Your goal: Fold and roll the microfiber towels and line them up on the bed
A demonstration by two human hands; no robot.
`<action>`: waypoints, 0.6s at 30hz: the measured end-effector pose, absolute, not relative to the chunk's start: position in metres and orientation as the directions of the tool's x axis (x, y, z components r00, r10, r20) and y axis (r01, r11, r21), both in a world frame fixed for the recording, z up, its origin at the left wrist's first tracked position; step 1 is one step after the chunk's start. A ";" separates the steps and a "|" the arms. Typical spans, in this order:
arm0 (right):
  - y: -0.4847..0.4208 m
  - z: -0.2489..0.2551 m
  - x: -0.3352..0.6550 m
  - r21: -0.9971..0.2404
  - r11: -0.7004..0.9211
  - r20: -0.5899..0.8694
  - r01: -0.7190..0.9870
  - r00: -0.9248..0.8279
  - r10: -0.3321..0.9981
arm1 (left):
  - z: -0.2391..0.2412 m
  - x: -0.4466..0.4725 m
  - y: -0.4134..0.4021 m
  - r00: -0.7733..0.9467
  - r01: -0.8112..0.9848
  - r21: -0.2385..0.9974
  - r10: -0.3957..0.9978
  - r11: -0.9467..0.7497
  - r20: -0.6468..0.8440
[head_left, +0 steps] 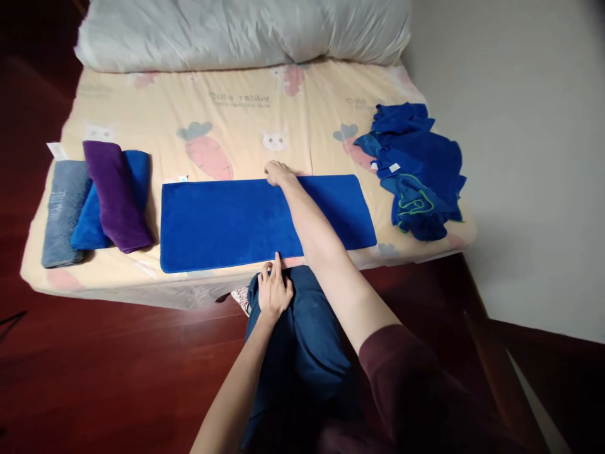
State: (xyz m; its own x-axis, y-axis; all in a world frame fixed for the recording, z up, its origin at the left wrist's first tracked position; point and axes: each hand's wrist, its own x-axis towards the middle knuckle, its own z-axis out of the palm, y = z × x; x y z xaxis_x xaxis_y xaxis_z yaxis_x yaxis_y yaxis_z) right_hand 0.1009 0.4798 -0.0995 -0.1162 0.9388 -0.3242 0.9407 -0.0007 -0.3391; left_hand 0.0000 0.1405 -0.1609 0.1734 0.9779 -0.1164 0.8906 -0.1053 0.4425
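Observation:
A bright blue towel [222, 221], folded into a long strip, lies flat across the near part of a mattress [236, 120]. My right hand [278, 173] reaches over it and rests on its far edge near the middle, fingers curled onto the cloth. My left hand [273, 291] is at the near edge of the towel, fingers pressed together with the tips touching the hem. My knee in dark blue trousers [302, 340] is just below the mattress edge.
At the left lie three rolled towels: grey [63, 211], blue [92, 221] and purple [116, 195]. A loose pile of dark blue cloths [416, 170] sits at the right corner. A white duvet [246, 31] is at the back. Dark red wood floor [118, 366] surrounds the mattress.

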 end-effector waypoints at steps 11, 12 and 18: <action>0.517 -0.126 0.107 -0.416 0.074 -0.313 0.906 -0.219 0.924 | -0.165 0.001 0.139 0.179 0.877 0.466 0.979 -0.115 -0.095; 0.520 -0.128 0.108 -0.443 0.059 -0.311 0.895 -0.214 0.926 | -0.165 0.001 0.139 0.174 0.878 0.465 0.981 -0.113 -0.091; 0.523 -0.129 0.115 -0.507 0.051 -0.297 0.860 -0.230 0.927 | -0.165 0.002 0.139 0.160 0.878 0.467 0.985 -0.109 -0.071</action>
